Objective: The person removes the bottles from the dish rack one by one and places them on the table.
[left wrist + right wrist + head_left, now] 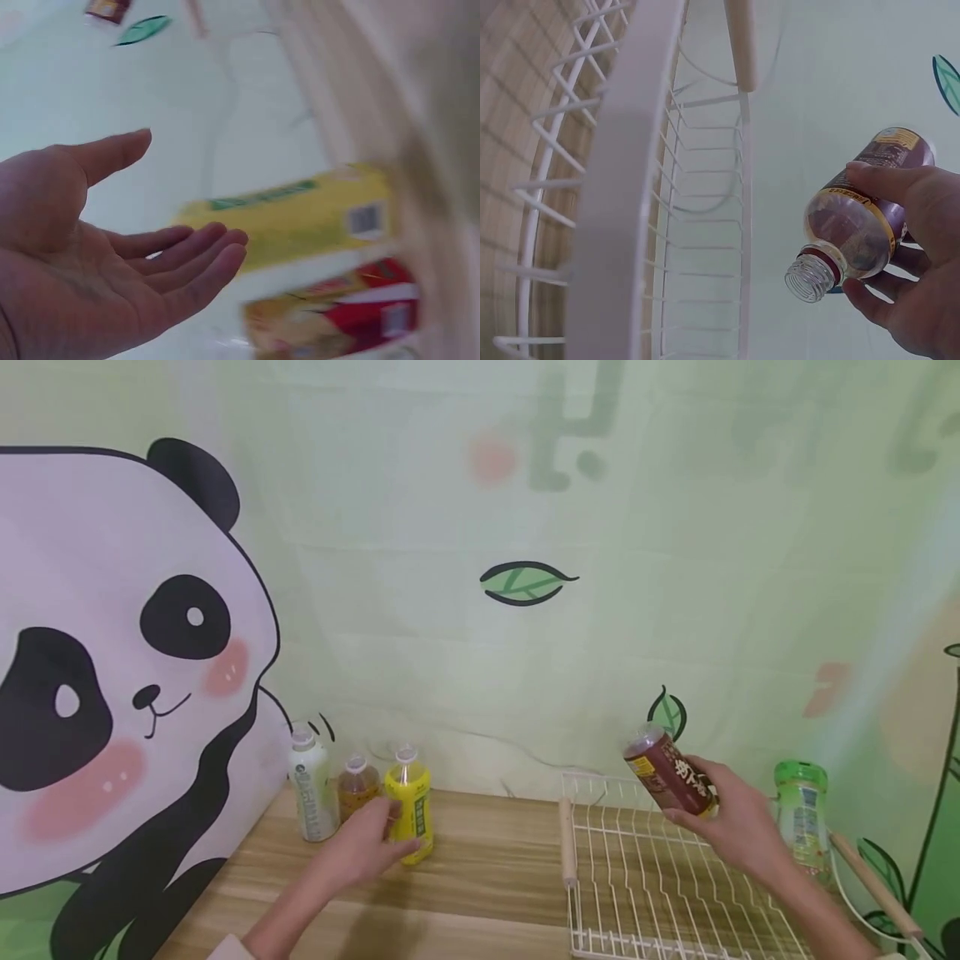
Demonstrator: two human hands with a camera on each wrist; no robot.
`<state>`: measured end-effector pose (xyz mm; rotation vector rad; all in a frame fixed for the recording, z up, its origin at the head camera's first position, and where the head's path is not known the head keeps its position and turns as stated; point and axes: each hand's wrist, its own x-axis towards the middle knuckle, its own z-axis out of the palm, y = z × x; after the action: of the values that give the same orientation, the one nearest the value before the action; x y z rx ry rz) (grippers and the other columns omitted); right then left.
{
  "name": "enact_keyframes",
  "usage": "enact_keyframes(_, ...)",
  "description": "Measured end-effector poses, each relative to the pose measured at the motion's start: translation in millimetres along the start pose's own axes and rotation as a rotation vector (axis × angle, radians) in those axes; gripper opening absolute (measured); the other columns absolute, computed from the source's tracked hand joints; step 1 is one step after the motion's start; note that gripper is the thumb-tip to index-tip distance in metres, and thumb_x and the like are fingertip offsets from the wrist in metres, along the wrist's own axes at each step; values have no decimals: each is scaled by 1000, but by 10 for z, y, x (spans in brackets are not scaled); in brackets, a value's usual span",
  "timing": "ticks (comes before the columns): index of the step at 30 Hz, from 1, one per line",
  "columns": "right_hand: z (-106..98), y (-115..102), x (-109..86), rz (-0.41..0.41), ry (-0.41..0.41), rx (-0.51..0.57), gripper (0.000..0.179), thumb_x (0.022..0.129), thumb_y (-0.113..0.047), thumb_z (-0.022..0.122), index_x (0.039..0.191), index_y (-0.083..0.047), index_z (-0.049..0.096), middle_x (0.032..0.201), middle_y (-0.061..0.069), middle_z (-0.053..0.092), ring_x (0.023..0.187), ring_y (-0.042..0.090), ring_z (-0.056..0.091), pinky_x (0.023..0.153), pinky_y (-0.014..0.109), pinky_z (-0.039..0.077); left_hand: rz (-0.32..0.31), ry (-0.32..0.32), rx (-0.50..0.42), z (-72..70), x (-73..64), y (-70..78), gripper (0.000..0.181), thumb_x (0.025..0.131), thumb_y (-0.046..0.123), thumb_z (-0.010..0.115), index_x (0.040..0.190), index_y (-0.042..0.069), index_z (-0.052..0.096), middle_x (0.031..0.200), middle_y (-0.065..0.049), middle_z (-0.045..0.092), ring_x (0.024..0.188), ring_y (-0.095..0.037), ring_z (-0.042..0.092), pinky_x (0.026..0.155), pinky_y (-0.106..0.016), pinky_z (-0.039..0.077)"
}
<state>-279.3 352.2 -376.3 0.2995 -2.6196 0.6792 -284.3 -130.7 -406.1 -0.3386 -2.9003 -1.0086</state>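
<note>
My right hand (738, 814) grips a clear plastic bottle with a maroon label (670, 772) above the white wire rack (622, 843). The bottle is tilted, base up and to the left; its bare threaded neck (810, 277) shows uncapped in the right wrist view. My left hand (367, 839) is beside a yellow-labelled bottle (416, 802), with fingers apart and nothing held; in the left wrist view its palm (82, 277) faces up. Behind it stand a bottle of amber look (358, 785) and a white bottle (313, 793).
The rack has wooden handles, one at its left side (567, 843). A clear jar with a green lid (801, 810) stands to the right, beyond the rack. A wooden tabletop (487, 860) meets a pale green printed backdrop (420, 635) with a panda at left.
</note>
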Motion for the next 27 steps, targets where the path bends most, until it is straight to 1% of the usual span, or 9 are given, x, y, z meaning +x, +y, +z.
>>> enact_keyframes(1, 3, -21, 4, -10, -1, 4, 89, 79, -42, 82, 146, -2, 42, 134, 28, 53, 111, 45, 58, 82, 58, 54, 24, -3, 1, -26, 1, 66, 63, 86, 38, 77, 130, -2, 55, 123, -15, 63, 111, -28, 62, 93, -48, 53)
enact_keyframes(3, 3, -68, 11, -19, -4, 5, 88, 79, -43, 82, 146, -3, 42, 135, 27, 53, 112, 44, 58, 83, 58, 54, 73, -10, -2, -57, 14, 212, 66, 88, 41, 75, 134, 0, 53, 130, -15, 60, 118, -30, 59, 98, -49, 50)
enact_keyframes(6, 1, -154, 34, -19, -14, -2, 89, 79, -46, 82, 145, -2, 42, 136, 26, 53, 113, 44, 57, 86, 59, 52, 184, -6, 17, -48, 67, 430, 69, 89, 43, 72, 140, 2, 48, 135, -12, 57, 123, -29, 56, 101, -47, 48)
enact_keyframes(9, 21, -253, 60, -26, -24, -4, 87, 79, -43, 83, 144, -1, 43, 134, 25, 54, 113, 43, 57, 86, 58, 53, 292, 3, 63, -8, 150, 629, 72, 90, 44, 72, 145, 6, 44, 139, -9, 53, 126, -26, 54, 102, -45, 49)
enact_keyframes(14, 80, -390, 87, -91, -24, 4, 79, 78, -25, 86, 142, -2, 45, 129, 20, 57, 109, 37, 59, 85, 54, 55, 443, 11, 135, 91, 327, 908, 78, 89, 47, 72, 150, 12, 38, 145, -3, 47, 130, -21, 50, 104, -38, 47)
enact_keyframes(16, 97, -434, 95, -119, -22, -2, 78, 76, -22, 87, 141, -2, 47, 128, 19, 57, 108, 36, 60, 85, 53, 56, 511, 24, 163, 136, 389, 1020, 81, 88, 47, 73, 151, 12, 36, 146, -2, 45, 131, -19, 49, 106, -36, 46)
enact_keyframes(19, 131, -509, 110, -145, -34, -13, 76, 76, -22, 87, 140, -4, 50, 128, 15, 57, 108, 34, 60, 85, 51, 56, 603, 64, 228, 194, 454, 1192, 85, 87, 50, 72, 152, 11, 35, 146, -3, 45, 133, -19, 45, 109, -35, 43)
enact_keyframes(22, 179, -587, 127, -176, -54, -19, 74, 75, -23, 88, 138, -6, 53, 124, 10, 58, 106, 29, 61, 82, 46, 58, 668, 104, 291, 248, 490, 1346, 88, 86, 54, 71, 153, 11, 33, 148, -4, 43, 136, -20, 41, 112, -35, 39)
enact_keyframes(27, 248, -704, 114, -267, -87, -51, 72, 71, -25, 91, 133, -9, 57, 121, 4, 61, 104, 20, 60, 82, 38, 57, 746, 126, 384, 373, 531, 1535, 94, 82, 57, 74, 154, 12, 33, 151, -3, 41, 140, -19, 36, 116, -38, 34)
